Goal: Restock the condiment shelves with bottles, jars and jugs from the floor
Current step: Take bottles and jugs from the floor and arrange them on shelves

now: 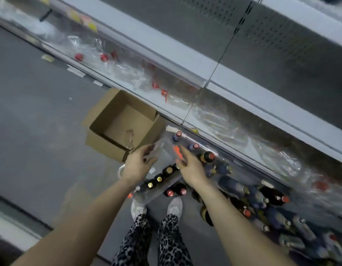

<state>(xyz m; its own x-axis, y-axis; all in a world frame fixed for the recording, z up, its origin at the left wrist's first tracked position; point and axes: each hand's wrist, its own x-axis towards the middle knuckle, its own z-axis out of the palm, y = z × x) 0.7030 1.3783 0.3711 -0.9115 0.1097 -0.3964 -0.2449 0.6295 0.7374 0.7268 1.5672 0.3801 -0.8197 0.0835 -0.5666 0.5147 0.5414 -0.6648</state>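
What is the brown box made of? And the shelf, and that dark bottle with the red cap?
The box looks like cardboard: matte brown, with folded flaps. The shelf is probably painted metal: smooth pale grey, with rows of punched holes in its back. The dark bottle is glossy, so glass or plastic; it is too blurred to tell which.

Matt brown cardboard box, glossy clear plastic wrap, perforated metal shelf back

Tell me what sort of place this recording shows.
Probably a supermarket aisle: long metal shelving with price-label strips, many capped bottles crowded on the floor, and an open cardboard box beside them.
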